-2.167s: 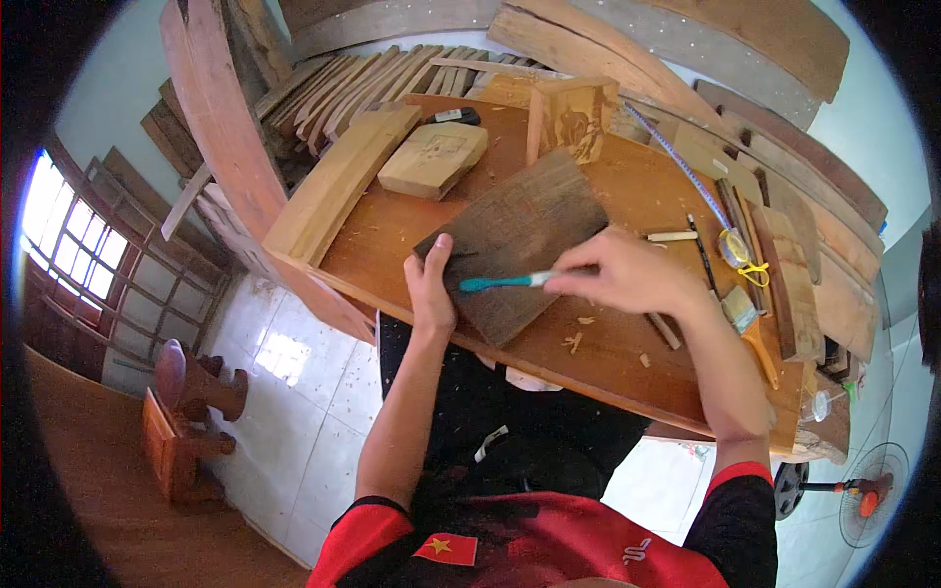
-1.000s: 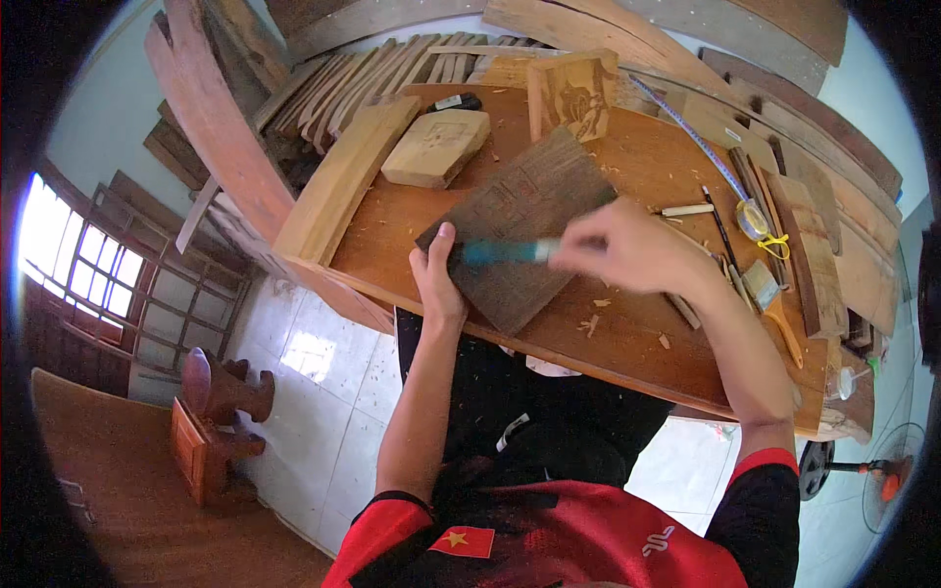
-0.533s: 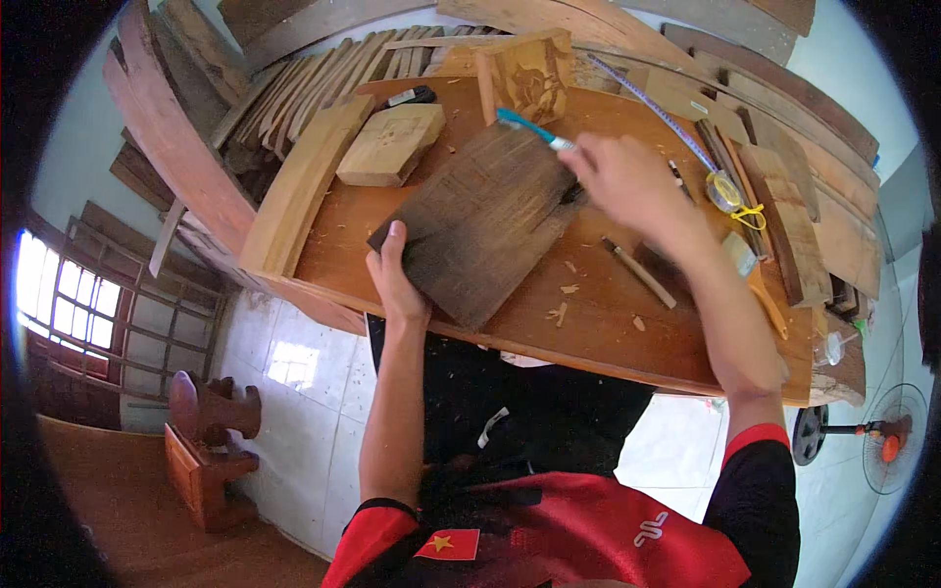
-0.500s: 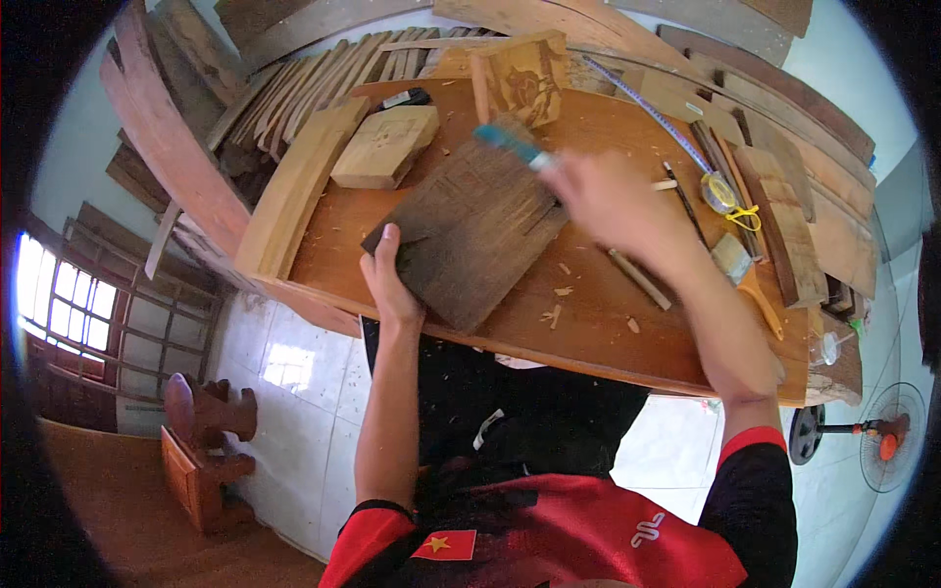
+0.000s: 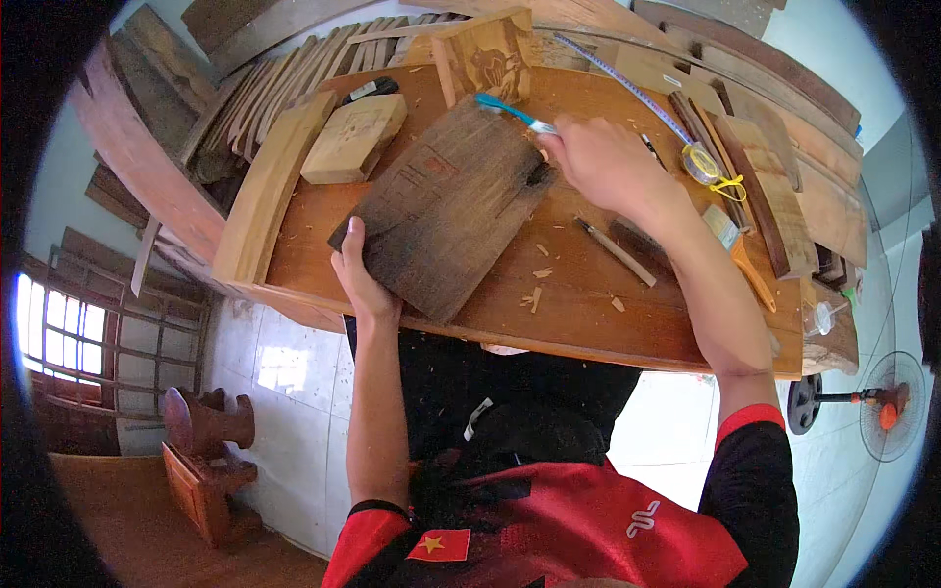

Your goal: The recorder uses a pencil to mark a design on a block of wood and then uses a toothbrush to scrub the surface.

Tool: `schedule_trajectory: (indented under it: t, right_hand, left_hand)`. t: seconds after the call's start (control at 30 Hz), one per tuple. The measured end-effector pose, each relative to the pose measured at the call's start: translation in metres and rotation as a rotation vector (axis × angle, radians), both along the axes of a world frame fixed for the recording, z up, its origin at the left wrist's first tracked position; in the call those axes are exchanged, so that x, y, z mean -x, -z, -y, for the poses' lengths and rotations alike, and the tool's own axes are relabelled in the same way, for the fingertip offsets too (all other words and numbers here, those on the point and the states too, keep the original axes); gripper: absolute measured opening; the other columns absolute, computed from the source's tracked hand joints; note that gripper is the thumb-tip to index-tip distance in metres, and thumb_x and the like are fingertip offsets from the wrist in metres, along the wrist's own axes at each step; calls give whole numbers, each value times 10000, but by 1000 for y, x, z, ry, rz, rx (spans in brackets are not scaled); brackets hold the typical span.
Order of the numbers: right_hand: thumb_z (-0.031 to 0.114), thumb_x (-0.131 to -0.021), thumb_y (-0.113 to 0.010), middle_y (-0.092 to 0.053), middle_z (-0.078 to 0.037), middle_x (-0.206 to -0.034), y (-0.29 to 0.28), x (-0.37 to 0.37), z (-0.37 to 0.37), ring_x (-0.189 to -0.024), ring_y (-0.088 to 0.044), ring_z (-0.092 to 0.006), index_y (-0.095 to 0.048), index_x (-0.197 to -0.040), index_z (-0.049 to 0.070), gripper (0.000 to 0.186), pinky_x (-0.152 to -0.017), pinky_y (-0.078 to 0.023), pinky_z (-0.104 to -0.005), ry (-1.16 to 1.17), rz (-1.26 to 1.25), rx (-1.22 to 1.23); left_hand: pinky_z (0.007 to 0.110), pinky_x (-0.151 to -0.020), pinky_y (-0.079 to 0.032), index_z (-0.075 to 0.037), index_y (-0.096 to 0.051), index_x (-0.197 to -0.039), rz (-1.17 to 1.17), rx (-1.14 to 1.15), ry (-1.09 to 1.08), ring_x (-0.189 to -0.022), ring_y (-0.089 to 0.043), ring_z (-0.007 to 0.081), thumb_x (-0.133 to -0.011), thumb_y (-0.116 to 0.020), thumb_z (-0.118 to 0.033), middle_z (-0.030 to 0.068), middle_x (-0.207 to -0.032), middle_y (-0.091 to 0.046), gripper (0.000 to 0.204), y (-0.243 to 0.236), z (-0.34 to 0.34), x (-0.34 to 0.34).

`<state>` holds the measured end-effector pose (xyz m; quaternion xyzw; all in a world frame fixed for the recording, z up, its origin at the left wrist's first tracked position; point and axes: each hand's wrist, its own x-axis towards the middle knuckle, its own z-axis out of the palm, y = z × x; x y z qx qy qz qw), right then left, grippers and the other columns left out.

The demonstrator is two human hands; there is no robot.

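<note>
My left hand (image 5: 364, 274) grips the lower-left edge of a dark brown wooden board (image 5: 441, 220), its thumb on top. The board lies angled on the orange-brown table, with faint carved lines on its face. My right hand (image 5: 608, 167) is closed on a teal-and-white toothbrush (image 5: 510, 110), whose head is at the far end of the board. Just beyond stands a carved wooden panel (image 5: 485, 59). A pale wooden block (image 5: 353, 137) sits to the left. A wooden-handled tool (image 5: 616, 250) and some shavings lie to the right, under and beside my right arm.
A long pale plank (image 5: 265, 206) runs along the table's left end. A tape measure (image 5: 702, 165), an orange paintbrush (image 5: 753, 269) and wood strips lie on the right. Stacked boards (image 5: 274, 88) surround the table. A standing fan (image 5: 887, 397) and wooden stool (image 5: 196, 421) are on the floor.
My right hand has carried the toothbrush from beside my left thumb up to the board's far end, blurred at moments. My left hand keeps its hold. The whole view has shifted.
</note>
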<state>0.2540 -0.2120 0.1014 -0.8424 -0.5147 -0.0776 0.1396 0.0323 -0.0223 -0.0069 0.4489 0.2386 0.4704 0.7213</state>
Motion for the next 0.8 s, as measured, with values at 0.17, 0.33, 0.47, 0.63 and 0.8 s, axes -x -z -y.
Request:
schedule_trajectory:
  t: [0.17, 0.33, 0.47, 0.63, 0.8]
  right_hand:
    - [369, -1080, -468, -657, -226, -730, -14, 56, 6, -758, -687, -438, -633, -1030, 37, 374, -667, -521, -564, -296, -267, 231]
    - [379, -1085, -446, -674, -234, -767, -5, 36, 8, -765, -692, -433, -597, -1008, 23, 394, -709, -534, -548, -109, -93, 187]
    - [317, -1073, -454, -688, -238, -809, -14, 33, 14, -808, -712, -418, -613, -1019, 3, 356, -691, -550, -548, -209, -250, 259]
    - [167, -960, -535, -710, -232, -843, 6, 50, 9, -820, -722, -402, -675, -953, 11, 210, -711, -591, -526, -255, -154, 328]
    - [175, -966, -541, -721, -207, -826, 6, 16, 9, -804, -731, -398, -658, -876, -29, 252, -708, -587, -518, -167, -99, 232]
  left_hand:
    - [397, -914, -508, 14, -619, -1257, 24, 13, 65, -1029, -638, 274, -998, -564, -464, 152, -1156, -667, 546, 1, -6, 8]
    - [373, -862, -533, 52, -639, -1142, 53, 32, 17, -990, -650, 239, -975, -642, -348, 140, -1111, -660, 434, -7, 3, 2]
    - [398, -970, -487, 46, -639, -1204, -81, -1, -92, -1066, -623, 261, -986, -616, -391, 136, -1184, -662, 489, -15, 16, -8]
    - [501, -1088, -433, 1, -540, -1420, -22, 69, 49, -1255, -549, 366, -1004, -493, -531, 197, -1402, -568, 677, -7, -2, 3]
    - [493, -1085, -427, -2, -548, -1403, -70, 81, -24, -1275, -525, 374, -1002, -516, -522, 181, -1417, -550, 658, -9, 1, 3]
